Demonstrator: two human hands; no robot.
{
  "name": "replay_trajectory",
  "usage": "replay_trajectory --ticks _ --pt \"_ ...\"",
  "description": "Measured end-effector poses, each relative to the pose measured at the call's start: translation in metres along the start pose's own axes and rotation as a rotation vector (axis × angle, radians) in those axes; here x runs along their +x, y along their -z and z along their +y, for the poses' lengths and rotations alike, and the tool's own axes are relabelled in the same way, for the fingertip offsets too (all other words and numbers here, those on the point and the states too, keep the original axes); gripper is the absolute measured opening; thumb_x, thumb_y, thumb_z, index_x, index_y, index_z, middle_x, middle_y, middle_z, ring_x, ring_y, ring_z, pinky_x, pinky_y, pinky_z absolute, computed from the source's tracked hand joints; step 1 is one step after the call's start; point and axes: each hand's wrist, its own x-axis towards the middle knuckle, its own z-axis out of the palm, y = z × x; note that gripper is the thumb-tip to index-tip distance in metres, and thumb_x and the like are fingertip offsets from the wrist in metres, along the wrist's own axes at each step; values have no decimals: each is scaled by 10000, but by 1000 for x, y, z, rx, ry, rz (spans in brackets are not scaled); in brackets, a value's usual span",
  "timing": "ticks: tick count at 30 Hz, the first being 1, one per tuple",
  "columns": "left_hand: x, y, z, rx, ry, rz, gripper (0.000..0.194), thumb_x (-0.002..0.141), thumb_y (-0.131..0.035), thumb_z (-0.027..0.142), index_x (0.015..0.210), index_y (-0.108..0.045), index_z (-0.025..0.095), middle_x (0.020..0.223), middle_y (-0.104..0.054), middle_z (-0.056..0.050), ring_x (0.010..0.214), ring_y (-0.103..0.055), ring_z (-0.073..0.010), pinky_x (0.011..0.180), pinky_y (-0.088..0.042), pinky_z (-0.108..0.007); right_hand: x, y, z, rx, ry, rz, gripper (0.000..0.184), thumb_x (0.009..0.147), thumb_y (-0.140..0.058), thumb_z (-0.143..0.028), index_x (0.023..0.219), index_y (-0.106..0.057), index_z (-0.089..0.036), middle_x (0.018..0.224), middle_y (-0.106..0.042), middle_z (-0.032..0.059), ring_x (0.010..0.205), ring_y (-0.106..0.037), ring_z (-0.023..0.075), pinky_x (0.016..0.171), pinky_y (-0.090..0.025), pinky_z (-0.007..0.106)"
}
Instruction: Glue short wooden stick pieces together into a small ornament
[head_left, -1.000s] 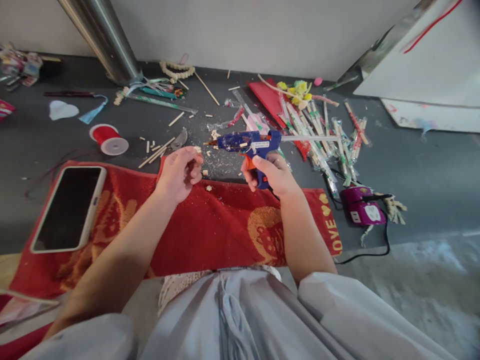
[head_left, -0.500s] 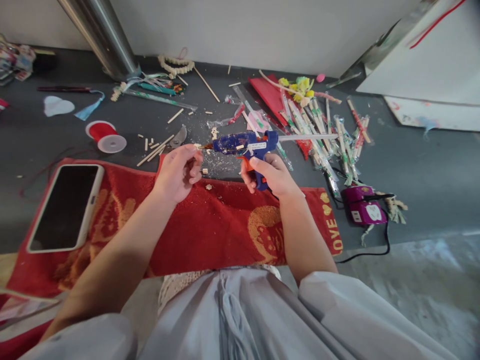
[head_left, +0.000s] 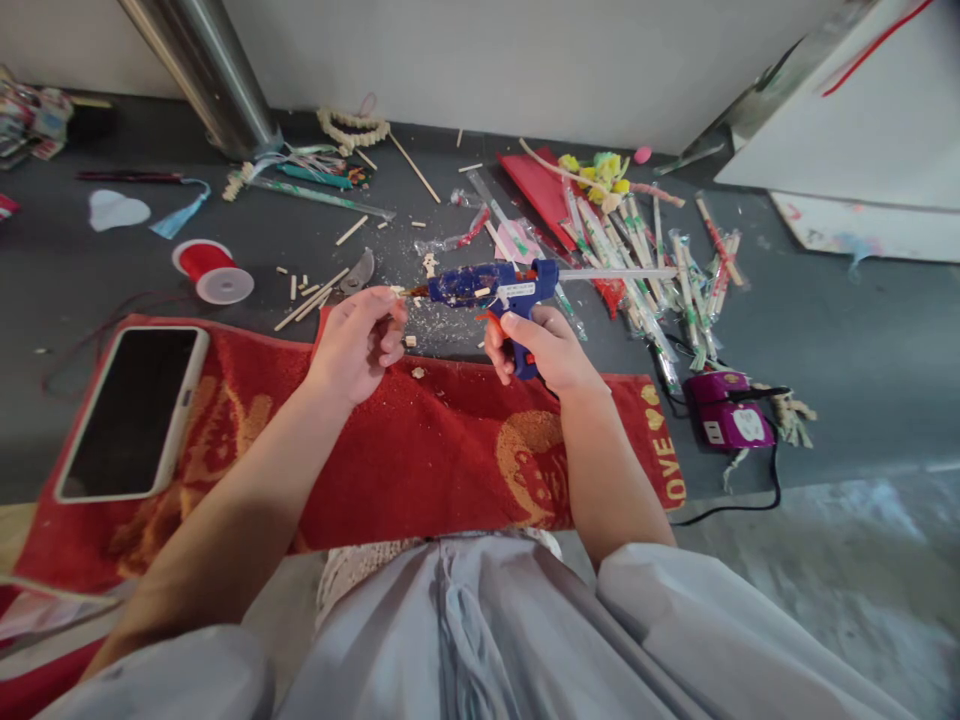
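My right hand is wrapped round the handle of a blue hot glue gun, its fingers by the orange trigger. A clear glue stick juts from the gun's back end. My left hand pinches a small pale piece between thumb and fingertips, right at the gun's nozzle. What exactly the piece is, I cannot make out. Below both hands lies a red towel. Crumbs and short bits of wooden stick are scattered on the dark table around the gun.
A phone rests on the towel's left end. Behind it stands a spool of red ribbon. Wrapped sticks are heaped at the right, near a purple box with a black cord. A metal post rises at the back left.
Almost nothing differs. Both hands keep their places, with the nozzle still at the pale piece; the orange trigger seems slightly more covered by my right fingers.
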Motion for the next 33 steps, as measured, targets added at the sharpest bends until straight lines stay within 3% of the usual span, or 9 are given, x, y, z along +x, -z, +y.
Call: replay_trajectory --ticks 9,33 --pt "0 -2 1 -6 10 13 159 764 -604 171 617 -544 157 580 -527 40 370 -377 -12 300 -259 -129 0 0 -1 -1 -19 19 431 798 -640 -567 654 -544 -172 519 -563 -51 413 -537 49 412 -442 189" --pt "-1 -2 2 -30 22 0 195 772 -677 239 649 -548 160 588 -532 49 369 -370 -4 302 -251 -135 0 3 0 7 -3 19 397 822 -629 -527 675 -583 -161 532 -584 -34 419 -540 54 416 -456 184"
